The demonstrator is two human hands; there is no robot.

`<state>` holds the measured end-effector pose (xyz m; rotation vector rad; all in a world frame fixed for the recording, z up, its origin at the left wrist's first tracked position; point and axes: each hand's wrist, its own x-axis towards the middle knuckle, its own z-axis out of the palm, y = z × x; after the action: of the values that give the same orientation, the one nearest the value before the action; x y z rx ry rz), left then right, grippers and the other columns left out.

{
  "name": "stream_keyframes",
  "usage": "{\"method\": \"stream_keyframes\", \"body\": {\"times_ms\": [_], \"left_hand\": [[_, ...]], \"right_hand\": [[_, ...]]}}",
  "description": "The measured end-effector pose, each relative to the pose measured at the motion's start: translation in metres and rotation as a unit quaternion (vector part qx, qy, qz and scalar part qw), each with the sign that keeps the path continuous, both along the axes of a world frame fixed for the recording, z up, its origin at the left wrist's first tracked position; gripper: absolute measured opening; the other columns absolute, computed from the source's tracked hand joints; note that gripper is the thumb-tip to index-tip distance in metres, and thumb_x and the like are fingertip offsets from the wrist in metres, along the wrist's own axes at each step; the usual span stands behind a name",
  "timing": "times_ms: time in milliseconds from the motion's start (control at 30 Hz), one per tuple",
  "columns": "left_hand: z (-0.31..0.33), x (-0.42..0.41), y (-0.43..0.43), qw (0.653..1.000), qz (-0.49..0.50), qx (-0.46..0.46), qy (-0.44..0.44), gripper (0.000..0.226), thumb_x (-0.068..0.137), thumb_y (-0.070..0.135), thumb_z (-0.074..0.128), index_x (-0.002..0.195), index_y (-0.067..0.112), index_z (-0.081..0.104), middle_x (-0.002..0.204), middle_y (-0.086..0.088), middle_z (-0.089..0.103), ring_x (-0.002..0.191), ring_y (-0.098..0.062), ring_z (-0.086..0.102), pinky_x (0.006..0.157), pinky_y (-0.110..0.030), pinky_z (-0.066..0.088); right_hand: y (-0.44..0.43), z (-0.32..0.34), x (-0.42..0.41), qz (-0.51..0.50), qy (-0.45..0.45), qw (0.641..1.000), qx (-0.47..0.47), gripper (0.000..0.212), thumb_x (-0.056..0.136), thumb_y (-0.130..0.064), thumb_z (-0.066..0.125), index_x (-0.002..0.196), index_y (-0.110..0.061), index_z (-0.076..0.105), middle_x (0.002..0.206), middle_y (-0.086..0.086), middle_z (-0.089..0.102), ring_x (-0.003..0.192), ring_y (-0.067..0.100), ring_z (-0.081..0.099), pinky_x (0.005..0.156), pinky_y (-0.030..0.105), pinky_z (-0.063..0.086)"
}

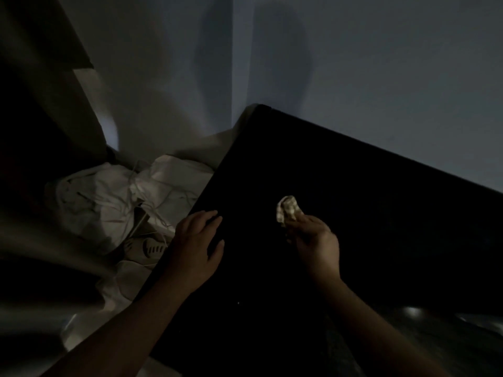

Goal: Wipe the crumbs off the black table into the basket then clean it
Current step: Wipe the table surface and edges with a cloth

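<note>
Table (367, 219) top too dark to read, cut off at 3 o'clock. Pale wad (288, 210) in my right hand (317, 240): cloth or paper, can't tell. Speck (238, 303) at 6 o'clock too small to tell.

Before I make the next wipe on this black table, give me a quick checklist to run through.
1. The right hand pinches the crumpled wad: ok.
2. The wad touches the black table: cannot tell, too dark.
3. The left hand rests open at the table's left edge: ok.
4. The basket waits under that edge: cannot tell; only white fabric shows there.
5. The table is free of crumbs: not ok, a pale speck lies near the front.
</note>
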<state>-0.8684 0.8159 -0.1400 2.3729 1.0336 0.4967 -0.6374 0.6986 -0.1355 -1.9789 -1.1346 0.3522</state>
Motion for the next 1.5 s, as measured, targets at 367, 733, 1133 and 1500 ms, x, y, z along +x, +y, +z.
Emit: {"method": "stream_keyframes", "body": {"times_ms": [367,733,1133,1500], "left_hand": [[0.008,-0.045,-0.022,0.999,-0.037,-0.013,0.009,0.048,0.089,0.036,0.042,0.125,0.009,0.058,0.137,-0.006,0.048,0.127,-0.027,0.040,0.102,-0.047,0.039],[0.009,-0.095,-0.064,0.997,-0.010,-0.003,0.079,0.054,0.087,0.039,0.040,0.131,0.008,0.053,0.140,-0.011,0.044,0.127,-0.032,0.038,0.101,-0.049,0.040],[0.008,-0.123,-0.092,0.994,-0.018,-0.009,0.105,0.060,0.088,0.042,0.036,0.137,0.008,0.046,0.144,-0.013,0.041,0.132,-0.035,0.037,0.104,-0.048,0.036],[-0.002,-0.140,-0.093,0.992,-0.051,-0.003,0.119,0.065,0.089,0.045,0.031,0.141,0.008,0.041,0.153,-0.008,0.028,0.142,-0.022,0.019,0.111,-0.037,0.021]], "right_hand": [[-0.068,0.003,-0.083,0.089,0.061,0.993,0.043,0.028,0.084,-0.029,0.066,0.111,-0.036,0.070,0.114,-0.027,0.065,0.109,0.002,0.061,0.092,0.025,0.050],[-0.119,-0.011,-0.136,0.065,-0.051,0.997,-0.007,0.029,0.080,-0.030,0.064,0.107,-0.026,0.073,0.122,-0.017,0.060,0.118,0.004,0.051,0.096,0.013,0.041],[-0.149,-0.012,-0.183,-0.009,-0.047,0.997,-0.058,0.026,0.083,-0.014,0.068,0.105,-0.026,0.074,0.121,-0.009,0.064,0.114,0.016,0.059,0.090,0.023,0.049],[-0.170,0.004,-0.205,-0.021,0.014,1.000,-0.005,0.030,0.086,-0.038,0.057,0.111,-0.028,0.070,0.114,-0.003,0.065,0.102,0.008,0.062,0.081,0.018,0.051]]}}
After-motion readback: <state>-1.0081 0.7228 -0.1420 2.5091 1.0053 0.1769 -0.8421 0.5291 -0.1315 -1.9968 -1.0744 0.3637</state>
